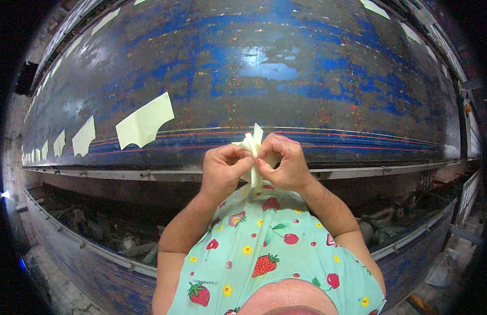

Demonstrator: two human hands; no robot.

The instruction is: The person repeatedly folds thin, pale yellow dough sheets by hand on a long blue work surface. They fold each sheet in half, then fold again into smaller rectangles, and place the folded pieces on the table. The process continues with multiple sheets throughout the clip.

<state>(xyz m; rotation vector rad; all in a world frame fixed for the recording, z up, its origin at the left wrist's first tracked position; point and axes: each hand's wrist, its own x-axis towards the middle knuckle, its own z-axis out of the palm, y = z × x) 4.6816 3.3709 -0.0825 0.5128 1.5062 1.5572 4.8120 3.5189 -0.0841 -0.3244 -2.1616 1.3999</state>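
Close to my body, just over the near edge of a long table point(212, 94), both hands pinch a pale yellow piece of cut fabric point(254, 177). My left hand point(221, 167) grips it from the left between thumb and fingers. From the right, my right hand point(286, 164) does the same, its fingertips almost meeting the left ones. The fabric stands up in narrow folds between them, partly hidden by the fingers. To the left, a flat pale yellow fabric piece point(145, 122) with curved cut-outs lies on the table.
More such pieces, among them one fabric piece point(84, 136), run in a row leftward along the near edge. Others, like a far piece point(105, 22), line the far edge. A metal rail point(343, 172) borders the table in front of me. Behind me stands a second table point(104, 283).
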